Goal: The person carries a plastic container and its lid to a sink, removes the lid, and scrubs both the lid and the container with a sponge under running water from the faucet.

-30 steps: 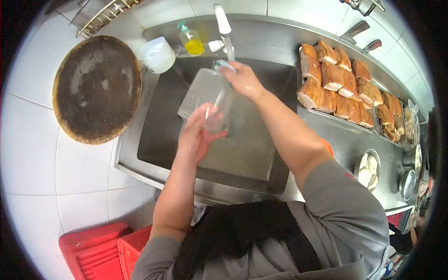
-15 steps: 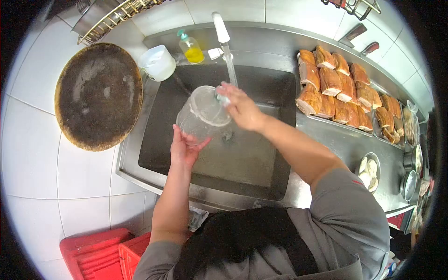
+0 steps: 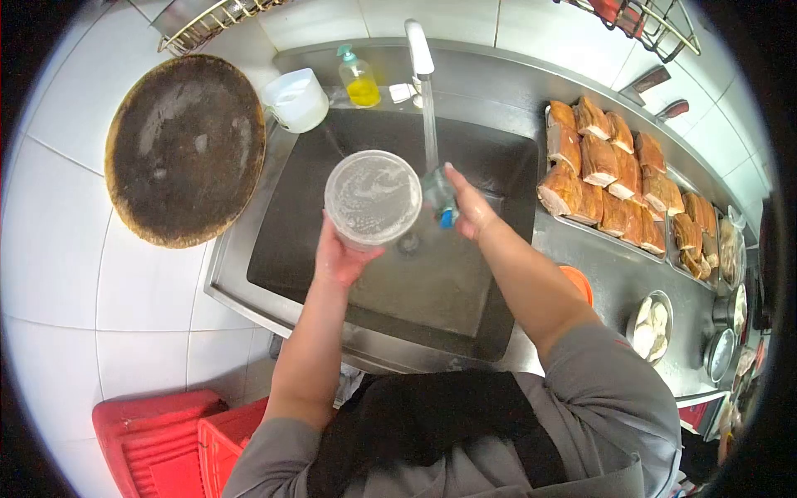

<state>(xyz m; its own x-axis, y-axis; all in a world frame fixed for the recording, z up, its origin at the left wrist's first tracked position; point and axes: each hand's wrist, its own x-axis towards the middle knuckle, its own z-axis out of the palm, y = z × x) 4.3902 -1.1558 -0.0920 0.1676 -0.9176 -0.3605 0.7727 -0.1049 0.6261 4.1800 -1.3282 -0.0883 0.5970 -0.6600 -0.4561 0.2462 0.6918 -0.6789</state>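
Observation:
My left hand (image 3: pixel 342 256) grips a clear round plastic container (image 3: pixel 373 199) from below, over the sink (image 3: pixel 398 307). The container's round face is turned up toward me and has whitish suds on it. Just right of it, my right hand (image 3: pixel 471 207) holds a greenish cleaning cloth or pad (image 3: pixel 439 192) with a blue spot, slightly blurred. Water runs from the white faucet (image 3: pixel 419 50) in a stream behind the cloth. The container and the cloth are apart.
A yellow soap bottle (image 3: pixel 360 81) and white jug (image 3: pixel 296 101) stand behind the sink. A dark round board (image 3: pixel 185 151) leans at left. Trays of browned meat (image 3: pixel 610 158) lie at right, near a bowl of white pieces (image 3: pixel 650 329). Red crates (image 3: pixel 158 440) are at lower left.
The container has turned so its round face points up toward me. My right hand has come away from it to the right with the cloth, and more of the cloth shows.

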